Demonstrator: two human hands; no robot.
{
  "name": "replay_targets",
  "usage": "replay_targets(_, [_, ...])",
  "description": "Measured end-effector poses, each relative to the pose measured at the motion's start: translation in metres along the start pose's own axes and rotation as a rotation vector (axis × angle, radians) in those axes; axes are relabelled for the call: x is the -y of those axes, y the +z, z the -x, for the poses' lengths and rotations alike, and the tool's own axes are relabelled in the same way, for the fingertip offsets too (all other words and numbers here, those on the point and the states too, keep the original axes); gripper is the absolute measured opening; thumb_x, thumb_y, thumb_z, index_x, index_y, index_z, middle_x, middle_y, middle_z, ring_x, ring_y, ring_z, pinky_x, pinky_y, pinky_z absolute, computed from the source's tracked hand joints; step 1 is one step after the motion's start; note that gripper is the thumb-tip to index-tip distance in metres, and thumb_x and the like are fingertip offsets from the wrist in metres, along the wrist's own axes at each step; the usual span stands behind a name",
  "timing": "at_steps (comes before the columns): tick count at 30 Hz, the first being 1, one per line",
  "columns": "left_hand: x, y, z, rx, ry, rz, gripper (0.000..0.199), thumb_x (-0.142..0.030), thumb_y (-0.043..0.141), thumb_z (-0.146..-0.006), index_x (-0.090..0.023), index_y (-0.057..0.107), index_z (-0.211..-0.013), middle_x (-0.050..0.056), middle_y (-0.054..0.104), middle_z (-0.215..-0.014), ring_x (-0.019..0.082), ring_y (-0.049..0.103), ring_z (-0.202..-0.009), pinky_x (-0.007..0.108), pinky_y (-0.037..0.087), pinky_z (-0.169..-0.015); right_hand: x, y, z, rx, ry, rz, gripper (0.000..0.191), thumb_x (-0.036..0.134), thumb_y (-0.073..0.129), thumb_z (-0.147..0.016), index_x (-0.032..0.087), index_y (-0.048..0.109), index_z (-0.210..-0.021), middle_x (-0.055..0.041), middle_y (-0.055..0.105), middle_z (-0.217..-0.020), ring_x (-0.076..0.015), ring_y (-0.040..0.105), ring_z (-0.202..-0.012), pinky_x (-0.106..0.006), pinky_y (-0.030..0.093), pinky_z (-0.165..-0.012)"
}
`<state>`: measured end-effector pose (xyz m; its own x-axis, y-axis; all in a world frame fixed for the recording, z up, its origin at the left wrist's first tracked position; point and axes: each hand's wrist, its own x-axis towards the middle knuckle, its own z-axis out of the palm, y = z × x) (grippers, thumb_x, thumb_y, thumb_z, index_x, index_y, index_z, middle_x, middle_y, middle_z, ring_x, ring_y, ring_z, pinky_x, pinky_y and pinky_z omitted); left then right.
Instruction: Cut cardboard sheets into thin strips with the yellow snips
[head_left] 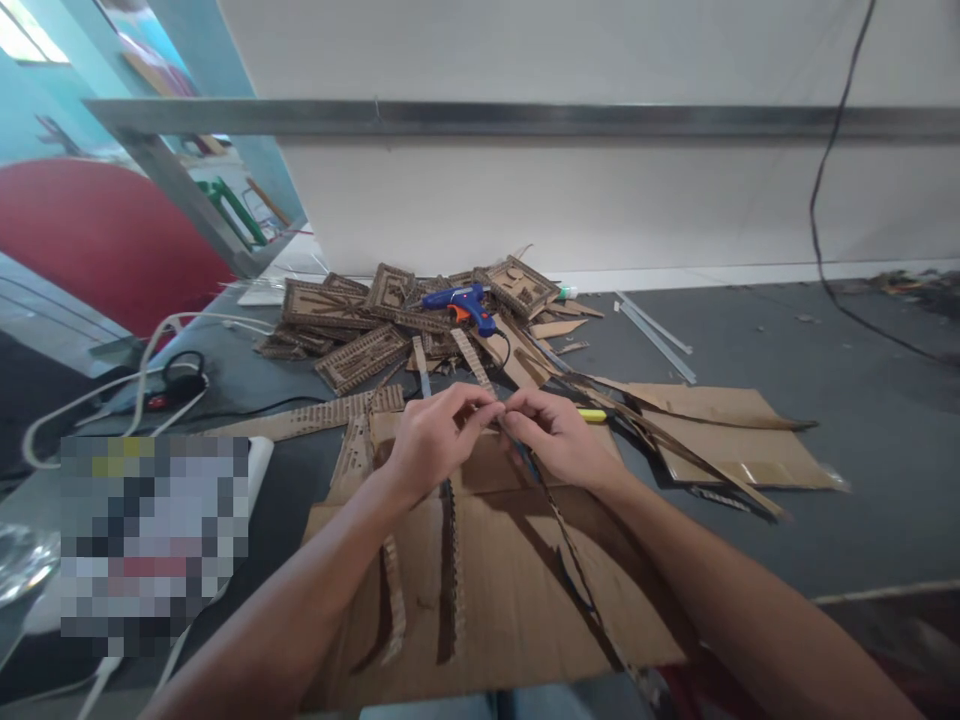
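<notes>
Both hands meet over a large cardboard sheet (525, 600), fingertips close together. My left hand (435, 440) is closed in a pinch at the upper end of a thin cardboard strip (561, 520). Beside it, my right hand (559, 435) also pinches this strip, whose long tail hangs down to the right toward the sheet's near edge. Fingers cover the gripped end. Two more cardboard strips, one with ridged edges (453, 570) and one curled (394, 600), lie on the sheet below my left hand. A yellow tool (592, 415) shows partly behind my right hand.
A blue glue gun (465, 303) rests on a pile of cardboard panels (364, 358) at the back. Clear glue sticks (656, 340) and flat cardboard (720, 430) lie to the right. White cables (142, 375) and a blurred-out device (157, 540) occupy the left.
</notes>
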<state>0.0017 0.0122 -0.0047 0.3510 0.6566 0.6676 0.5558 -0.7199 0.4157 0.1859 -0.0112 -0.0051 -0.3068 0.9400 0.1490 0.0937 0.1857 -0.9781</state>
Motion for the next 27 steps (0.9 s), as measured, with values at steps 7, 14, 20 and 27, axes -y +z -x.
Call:
replay_targets(7, [-0.005, 0.005, 0.002, -0.034, -0.129, 0.122, 0.007, -0.02, 0.061, -0.093, -0.019, 0.066, -0.098, 0.001, 0.078, -0.088, 0.011, 0.073, -0.068, 0.019, 0.053, -0.066, 0.006, -0.001, -0.001, 0.005, 0.111, -0.097, 0.024, 0.041, 0.054, -0.09, 0.018, 0.062, -0.085, 0.0012, 0.063, -0.066, -0.0108, 0.057, -0.051, -0.022, 0.046, -0.048])
replay_targets(14, [0.0, 0.01, -0.005, 0.002, -0.585, 0.715, 0.031, -0.046, 0.061, -0.091, -0.018, 0.054, -0.101, 0.002, 0.073, -0.07, 0.014, 0.067, -0.049, 0.021, 0.049, -0.044, 0.002, 0.0, 0.0, 0.031, 0.095, -0.133, 0.03, 0.047, 0.058, -0.09, 0.017, 0.061, -0.086, 0.0005, 0.064, -0.066, -0.0102, 0.059, -0.049, -0.021, 0.047, -0.047])
replay_targets(20, [0.001, 0.009, -0.01, 0.017, -0.749, 0.924, 0.047, -0.052, 0.073, -0.079, -0.016, 0.051, -0.1, 0.009, 0.078, -0.085, 0.011, 0.06, -0.041, 0.021, 0.044, -0.037, 0.0, 0.0, 0.001, 0.121, 0.111, -0.102, 0.032, 0.049, 0.058, -0.091, 0.018, 0.06, -0.081, -0.0019, 0.068, -0.07, -0.0117, 0.062, -0.053, -0.023, 0.051, -0.051])
replay_targets(27, [0.002, 0.008, -0.009, 0.092, -0.812, 1.003, 0.047, -0.049, 0.077, -0.076, -0.01, 0.069, -0.101, 0.011, 0.078, -0.088, 0.007, 0.057, -0.044, 0.019, 0.044, -0.042, -0.001, -0.001, 0.001, 0.144, 0.071, 0.015, 0.026, 0.038, 0.054, -0.093, 0.018, 0.062, -0.078, -0.0013, 0.069, -0.07, -0.0101, 0.058, -0.053, -0.021, 0.047, -0.051])
